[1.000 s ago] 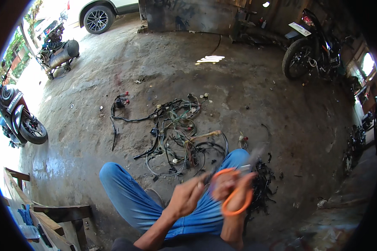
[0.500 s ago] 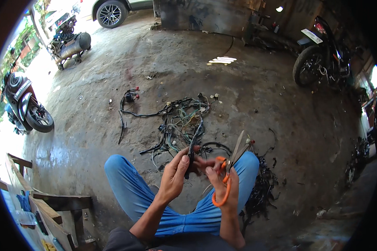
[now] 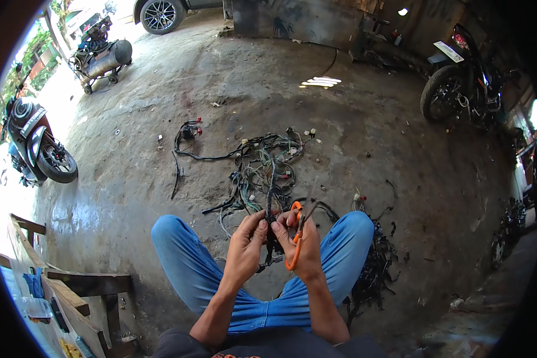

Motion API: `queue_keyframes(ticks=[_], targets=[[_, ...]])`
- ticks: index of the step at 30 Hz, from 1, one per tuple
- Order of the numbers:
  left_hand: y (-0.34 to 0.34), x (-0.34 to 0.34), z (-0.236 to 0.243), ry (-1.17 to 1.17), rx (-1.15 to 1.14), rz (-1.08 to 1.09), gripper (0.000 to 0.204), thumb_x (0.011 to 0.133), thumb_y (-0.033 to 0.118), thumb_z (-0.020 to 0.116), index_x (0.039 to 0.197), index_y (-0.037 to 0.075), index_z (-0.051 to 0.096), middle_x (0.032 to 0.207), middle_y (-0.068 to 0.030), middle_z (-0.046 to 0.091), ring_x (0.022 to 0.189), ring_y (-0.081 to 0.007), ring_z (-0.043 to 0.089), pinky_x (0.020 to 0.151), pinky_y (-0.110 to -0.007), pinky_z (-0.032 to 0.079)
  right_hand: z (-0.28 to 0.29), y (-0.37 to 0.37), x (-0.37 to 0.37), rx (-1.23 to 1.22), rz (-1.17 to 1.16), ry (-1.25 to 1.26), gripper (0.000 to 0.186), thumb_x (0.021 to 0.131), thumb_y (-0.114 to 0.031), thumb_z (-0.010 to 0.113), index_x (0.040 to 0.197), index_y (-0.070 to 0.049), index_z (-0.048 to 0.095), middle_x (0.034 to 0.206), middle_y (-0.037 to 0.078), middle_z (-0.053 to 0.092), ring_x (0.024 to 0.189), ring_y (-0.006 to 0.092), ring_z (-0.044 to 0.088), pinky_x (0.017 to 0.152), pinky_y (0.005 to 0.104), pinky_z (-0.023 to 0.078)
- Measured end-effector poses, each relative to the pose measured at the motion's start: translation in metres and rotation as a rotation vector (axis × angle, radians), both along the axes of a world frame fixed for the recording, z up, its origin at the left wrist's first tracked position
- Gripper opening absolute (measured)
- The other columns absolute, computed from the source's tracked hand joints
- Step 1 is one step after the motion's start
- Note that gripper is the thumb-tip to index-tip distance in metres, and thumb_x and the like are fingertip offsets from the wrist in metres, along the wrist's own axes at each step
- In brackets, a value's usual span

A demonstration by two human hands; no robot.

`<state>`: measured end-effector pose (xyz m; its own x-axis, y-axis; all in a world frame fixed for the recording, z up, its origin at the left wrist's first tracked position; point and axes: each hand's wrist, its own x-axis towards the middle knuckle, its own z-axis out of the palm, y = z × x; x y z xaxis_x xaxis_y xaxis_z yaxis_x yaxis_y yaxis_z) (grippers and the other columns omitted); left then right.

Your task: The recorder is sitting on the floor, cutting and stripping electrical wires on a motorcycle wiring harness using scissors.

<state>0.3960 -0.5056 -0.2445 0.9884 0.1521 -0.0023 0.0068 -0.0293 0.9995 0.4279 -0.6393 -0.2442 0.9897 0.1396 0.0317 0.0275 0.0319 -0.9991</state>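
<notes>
Since the earlier frame, my right hand [image 3: 304, 250] has moved leftward and now meets my left hand [image 3: 243, 247] at the black cable [image 3: 271, 194]. My left hand is closed in a narrow pinch on the cable, with the thumb in front and the fingers partly hidden behind it. My right hand carries the scissors [image 3: 297, 247] by the orange handles; its thumb is at the right side of the cable, next to my left thumb. Whether the right fingertips also grip the cable, I cannot tell. The scissor blades point up and away from me and are blurred, so their opening cannot be read.

The cable is located between my knees. It runs from the tangle of wires [image 3: 256, 170] on the concrete floor [image 3: 131, 179] to my hands, and a short black end hangs below them. White plugs lie at the far edge of the tangle.

My jeans [image 3: 182, 250] flank the work on both sides. Beside my right knee lies a pile of black scraps [image 3: 370, 268]. Well apart from the work stand a motorcycle [image 3: 444, 92] at far right, an air tank [image 3: 104, 62] at far left, and a wooden bench [image 3: 89, 283] at near left.
</notes>
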Motion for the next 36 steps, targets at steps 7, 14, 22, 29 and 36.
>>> queue_keyframes(ticks=[7,14,22,29,36], targets=[[0.003,0.003,-0.007,0.251,-0.683,-0.117,0.033,0.106,0.018,0.050,0.136,0.004,0.052,0.115,-0.0048,0.066,0.099,-0.0100,0.064,0.073,-0.024,0.054,-0.010,-0.013,0.004,0.312,0.082,0.246,0.023,0.094,-0.001,0.066,0.096,-0.005,0.044,0.098,0.004,0.058,0.099,0.0104,0.057,0.085,0.0235,0.046],[-0.003,0.011,-0.006,0.462,-0.434,-0.135,0.030,0.107,0.027,0.049,0.128,0.005,0.051,0.088,-0.0012,0.065,0.064,-0.0056,0.056,0.051,-0.018,0.039,-0.027,-0.017,0.007,0.077,-0.062,0.134,0.017,0.099,-0.012,0.060,0.096,-0.005,0.044,0.092,0.004,0.052,0.081,0.0107,0.049,0.076,0.0263,0.044],[-0.036,0.010,-0.024,0.209,-0.282,0.042,0.029,0.108,0.028,0.048,0.120,0.002,0.051,0.070,0.0033,0.050,0.058,-0.0030,0.043,0.052,-0.020,0.034,-0.050,0.011,0.027,-0.139,-0.347,-0.031,0.030,0.096,-0.023,0.069,0.087,-0.001,0.050,0.070,0.002,0.051,0.062,0.0111,0.047,0.057,0.0311,0.042],[-0.038,-0.003,-0.015,0.218,-0.833,0.042,0.026,0.108,0.026,0.046,0.122,0.005,0.054,0.067,0.0064,0.030,0.050,-0.0046,0.027,0.046,-0.022,0.026,-0.047,0.019,0.053,0.168,-0.357,-0.044,0.030,0.091,-0.016,0.075,0.081,-0.006,0.048,0.071,-0.004,0.047,0.065,0.0043,0.041,0.057,0.0229,0.036],[-0.048,-0.010,-0.008,0.172,-0.881,0.012,0.040,0.109,0.023,0.044,0.145,0.006,0.044,0.067,0.0060,0.029,0.048,-0.0040,0.025,0.043,-0.022,0.022,-0.045,0.021,0.066,0.174,-0.462,-0.208,0.027,0.091,-0.009,0.070,0.079,-0.007,0.046,0.070,-0.005,0.045,0.062,0.0031,0.040,0.054,0.0220,0.035]])
